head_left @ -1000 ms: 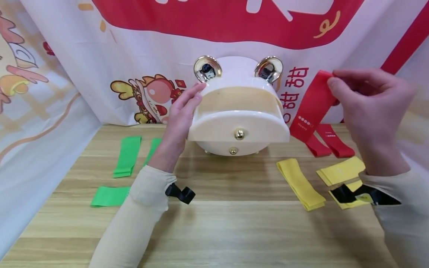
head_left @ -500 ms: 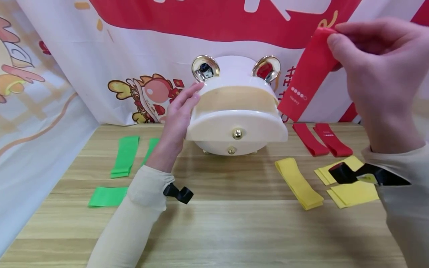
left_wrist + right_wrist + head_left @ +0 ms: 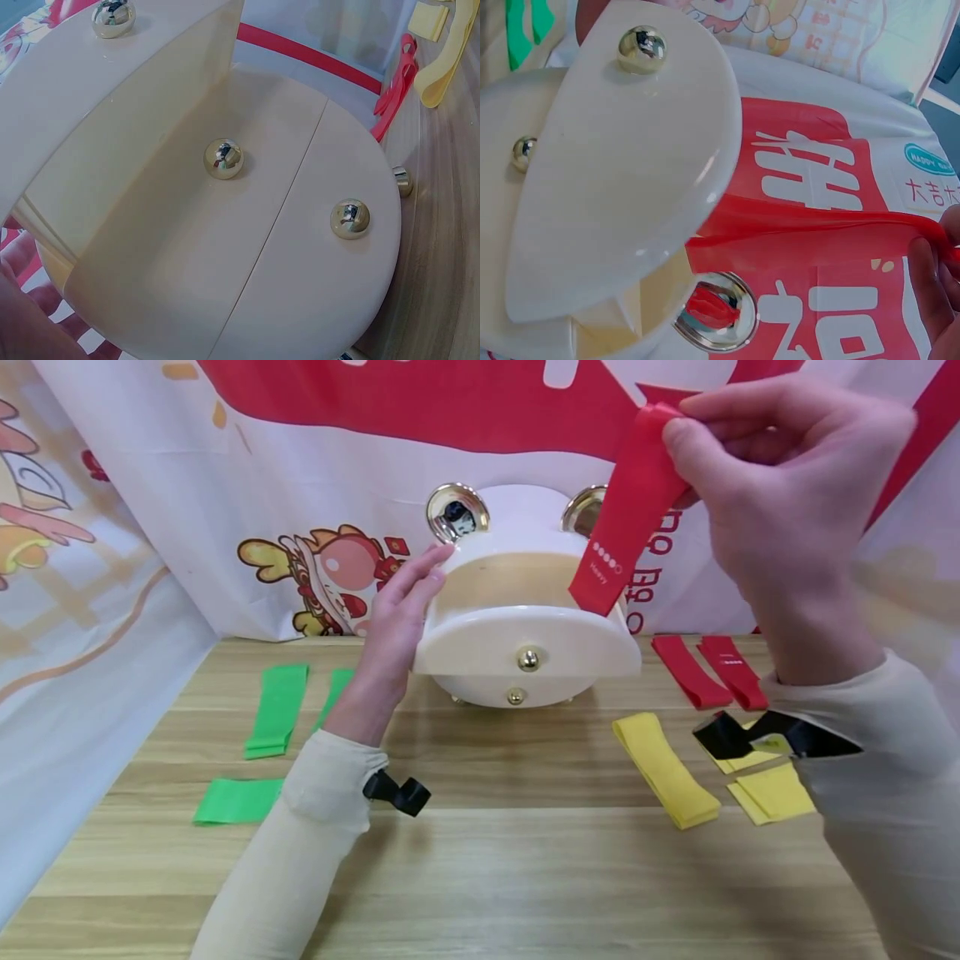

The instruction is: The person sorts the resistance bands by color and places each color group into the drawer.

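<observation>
Printed backdrop (image 3: 337, 485), red band (image 3: 626, 514) shifted over open drawer (image 3: 480, 643), right fingers (image 3: 693, 452) pinching it, left fingers (image 3: 418, 566) extended at drawer's side.

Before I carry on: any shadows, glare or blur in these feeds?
Head: soft shadow on the table below the white box, while "Heavy" on the red band stays legible; left wrist: muted light, mirror-like reflections on the gold knobs; right wrist: small bright highlights near the drawer front's curved edge.
</observation>
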Demonstrator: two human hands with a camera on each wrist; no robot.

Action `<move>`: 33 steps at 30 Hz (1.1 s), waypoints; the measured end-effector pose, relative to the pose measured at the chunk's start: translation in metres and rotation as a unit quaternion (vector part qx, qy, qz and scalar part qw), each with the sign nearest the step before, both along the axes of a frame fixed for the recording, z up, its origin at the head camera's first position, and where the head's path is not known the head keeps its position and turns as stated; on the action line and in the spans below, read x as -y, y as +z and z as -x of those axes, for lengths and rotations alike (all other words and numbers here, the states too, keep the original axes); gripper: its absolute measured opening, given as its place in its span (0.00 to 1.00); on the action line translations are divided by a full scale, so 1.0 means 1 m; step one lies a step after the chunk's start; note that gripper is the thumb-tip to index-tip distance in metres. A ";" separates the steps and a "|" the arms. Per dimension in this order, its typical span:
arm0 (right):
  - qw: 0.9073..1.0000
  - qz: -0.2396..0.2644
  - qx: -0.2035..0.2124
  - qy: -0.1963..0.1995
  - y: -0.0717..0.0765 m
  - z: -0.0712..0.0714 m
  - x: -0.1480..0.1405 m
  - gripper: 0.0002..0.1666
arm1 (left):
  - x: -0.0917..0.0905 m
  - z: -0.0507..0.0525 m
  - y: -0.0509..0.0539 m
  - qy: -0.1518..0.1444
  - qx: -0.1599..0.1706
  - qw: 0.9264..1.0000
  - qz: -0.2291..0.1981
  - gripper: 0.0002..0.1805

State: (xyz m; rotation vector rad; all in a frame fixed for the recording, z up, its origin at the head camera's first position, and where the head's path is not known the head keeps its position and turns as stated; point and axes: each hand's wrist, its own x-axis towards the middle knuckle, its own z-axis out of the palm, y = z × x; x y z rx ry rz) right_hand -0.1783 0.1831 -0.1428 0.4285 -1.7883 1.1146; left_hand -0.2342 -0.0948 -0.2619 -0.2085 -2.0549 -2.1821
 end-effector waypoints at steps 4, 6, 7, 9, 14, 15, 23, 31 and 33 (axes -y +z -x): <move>0.999 0.031 0.030 -0.005 -0.002 0.003 0.008 0.16 | 0.000 0.000 0.000 -0.001 0.001 1.000 -0.004 0.20; 0.999 0.033 0.033 -0.010 -0.005 0.005 0.010 0.17 | 0.001 0.000 0.001 -0.001 0.000 1.000 -0.002 0.20; 0.999 0.038 0.038 -0.009 -0.007 0.005 0.011 0.17 | 0.001 0.000 0.001 0.000 -0.001 1.000 0.001 0.20; 0.998 0.048 0.045 -0.005 -0.011 0.006 0.010 0.16 | 0.002 0.000 0.000 0.003 0.000 1.000 0.004 0.19; 0.997 0.053 0.050 -0.004 -0.021 0.008 0.002 0.16 | 0.002 -0.001 0.000 0.001 0.011 1.000 0.004 0.19; 0.998 0.038 0.041 -0.008 -0.023 0.008 -0.001 0.16 | 0.002 0.000 0.000 0.000 0.012 1.000 0.003 0.19; 0.999 -0.018 0.000 -0.030 -0.029 0.008 -0.006 0.15 | 0.000 0.000 0.002 0.000 0.001 1.000 -0.007 0.19; 0.999 -0.027 0.012 -0.017 -0.038 0.004 0.004 0.15 | 0.000 -0.001 0.001 0.002 0.004 1.000 0.002 0.19; 0.999 -0.035 0.012 -0.019 -0.041 0.002 0.007 0.15 | 0.000 -0.002 0.001 0.002 0.005 1.000 0.003 0.19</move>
